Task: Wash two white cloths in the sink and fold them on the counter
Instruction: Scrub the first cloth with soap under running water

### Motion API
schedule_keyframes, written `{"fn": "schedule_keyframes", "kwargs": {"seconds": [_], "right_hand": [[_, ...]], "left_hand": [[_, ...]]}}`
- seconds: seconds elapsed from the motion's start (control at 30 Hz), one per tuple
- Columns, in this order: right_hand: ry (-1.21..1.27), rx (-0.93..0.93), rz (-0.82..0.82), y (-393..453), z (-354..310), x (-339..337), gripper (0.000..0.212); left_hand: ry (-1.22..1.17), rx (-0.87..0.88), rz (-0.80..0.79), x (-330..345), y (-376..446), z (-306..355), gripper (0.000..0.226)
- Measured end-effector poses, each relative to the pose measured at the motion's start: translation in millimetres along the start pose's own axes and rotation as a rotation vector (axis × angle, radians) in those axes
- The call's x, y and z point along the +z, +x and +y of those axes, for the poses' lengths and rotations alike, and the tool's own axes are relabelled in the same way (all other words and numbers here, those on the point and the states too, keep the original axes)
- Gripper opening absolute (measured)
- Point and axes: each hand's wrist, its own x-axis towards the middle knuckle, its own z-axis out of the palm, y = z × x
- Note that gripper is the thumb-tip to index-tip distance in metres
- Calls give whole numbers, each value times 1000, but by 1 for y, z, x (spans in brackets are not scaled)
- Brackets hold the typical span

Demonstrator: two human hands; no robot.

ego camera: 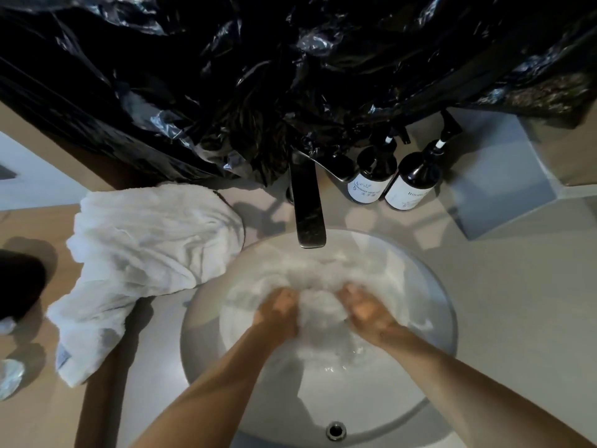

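Observation:
A round white sink (206,321) holds water and one wet white cloth (318,279), bunched up under the tap. My left hand (279,310) and my right hand (365,310) are both in the water, gripping a fold of this cloth between them. A second white cloth (142,253) lies crumpled on the counter left of the sink, one corner hanging toward the front.
A dark flat tap (308,215) reaches over the sink's far rim. Two dark pump bottles (374,176) (415,182) stand behind it to the right. Black plastic sheeting (258,76) covers the wall. A grey box (504,185) sits far right, a dark object (19,286) at the left edge.

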Motion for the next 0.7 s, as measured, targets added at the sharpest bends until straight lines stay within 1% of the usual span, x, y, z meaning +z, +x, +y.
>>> {"fn": "schedule_keyframes", "kwargs": {"seconds": [0.03,0.07,0.1,0.13,0.17,0.23,0.27,0.3,0.33,0.43,0.5,0.57,0.6,0.63,0.67,0.7], "right_hand": [[13,-44,52,0,4,-9,42],[97,-46,71,-3,4,-20,35],[97,-28,51,-8,7,-29,27],[135,-15,49,-14,10,-37,23],[206,-3,33,-19,12,-44,29],[309,14,32,-31,13,-56,44],[329,16,33,-35,12,-61,47],[384,-10,39,-40,7,-68,50],[385,-30,38,-45,4,-76,51],[445,-98,-38,-59,-2,-96,54],[451,-69,-95,-63,-3,-105,53],[457,-42,-106,-62,-4,-101,50],[430,-31,-86,-61,-6,-94,49],[341,-21,-63,-58,-6,-83,47],[228,-8,-49,-55,-5,-72,45],[120,15,-44,-52,-3,-58,46]], "left_hand": [[38,63,3,0,-4,0,67],[109,96,58,2,-9,-4,76],[144,125,68,-3,-19,-5,79],[156,99,65,-8,-28,-5,74],[154,79,45,-11,-35,-6,63],[124,66,71,-14,-45,-14,45],[153,55,56,-16,-50,-17,44],[189,72,58,-19,-55,-16,46],[239,95,64,-20,-59,-17,48],[359,129,143,-35,-70,-14,46],[384,141,126,-44,-74,-14,48],[356,106,40,-47,-77,-15,72],[345,87,10,-47,-79,-13,82],[347,66,5,-43,-78,-11,86],[365,57,55,-38,-76,-9,83],[397,59,117,-32,-73,-6,76]]}}
